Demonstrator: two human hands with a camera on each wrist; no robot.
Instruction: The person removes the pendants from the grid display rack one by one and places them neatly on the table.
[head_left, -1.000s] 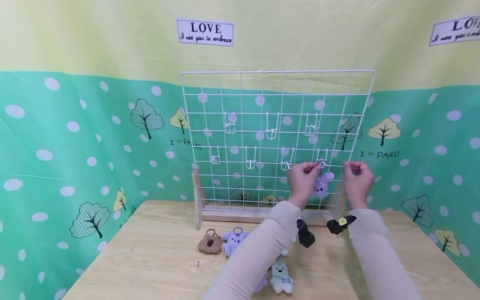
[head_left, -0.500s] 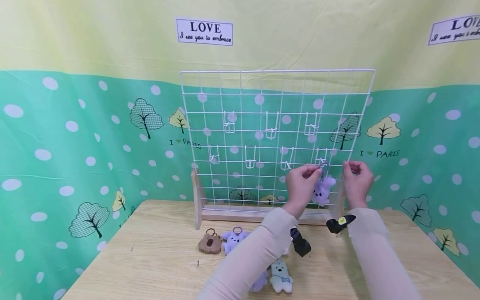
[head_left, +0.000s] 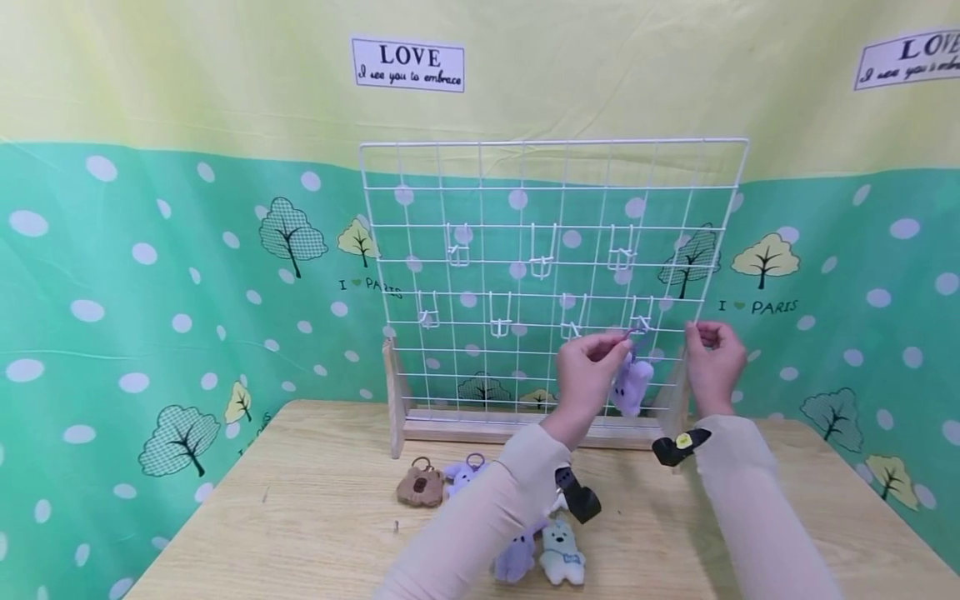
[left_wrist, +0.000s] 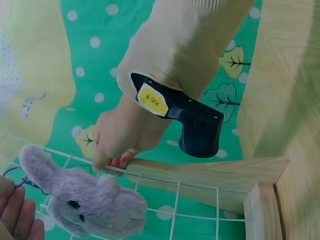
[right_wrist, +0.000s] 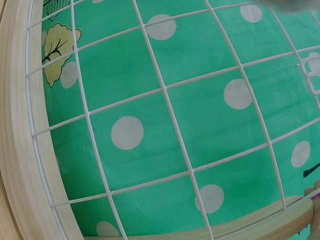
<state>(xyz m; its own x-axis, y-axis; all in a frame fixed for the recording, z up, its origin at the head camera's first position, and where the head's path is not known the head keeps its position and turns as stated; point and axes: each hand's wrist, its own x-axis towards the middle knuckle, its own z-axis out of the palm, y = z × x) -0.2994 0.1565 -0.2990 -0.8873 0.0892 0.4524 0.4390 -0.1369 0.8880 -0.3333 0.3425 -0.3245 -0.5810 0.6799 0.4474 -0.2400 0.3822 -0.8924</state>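
In front of the lower right of the wire grid [head_left: 553, 275], the left hand [head_left: 583, 377] pinches the ring of the purple plush keychain [head_left: 630, 387], a light, soft toy best held by that ring, while the right hand [head_left: 714, 364] grips the grid's edge wire.

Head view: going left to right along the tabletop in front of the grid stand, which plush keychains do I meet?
Brown bear keychain → purple plush with ring → purple plush near the table edge → white plush. The left sleeve covers part of both purple ones.
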